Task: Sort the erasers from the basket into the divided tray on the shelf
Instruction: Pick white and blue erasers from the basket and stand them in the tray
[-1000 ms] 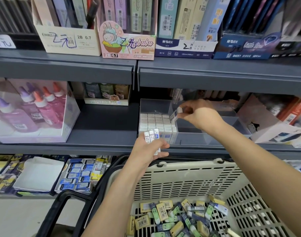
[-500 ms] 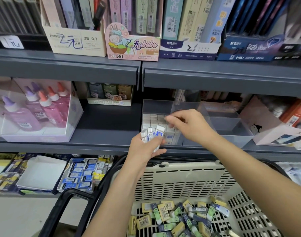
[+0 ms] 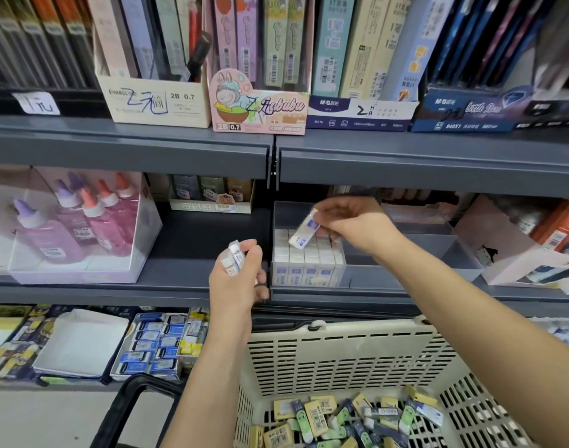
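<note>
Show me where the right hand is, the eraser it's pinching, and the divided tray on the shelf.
right hand (image 3: 357,227), head view, on the back of the hand.
eraser (image 3: 304,232), head view, on the middle of its white and blue sleeve.
divided tray (image 3: 367,281), head view, on a bare part of its clear front wall.

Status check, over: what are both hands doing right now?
Right hand pinches one eraser over the stocked left compartment of the divided tray. Left hand grips spare erasers. Nothing in the way.

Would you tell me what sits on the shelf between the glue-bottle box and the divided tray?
In the head view, bare shelf, with only a small display carton at the back.
</note>
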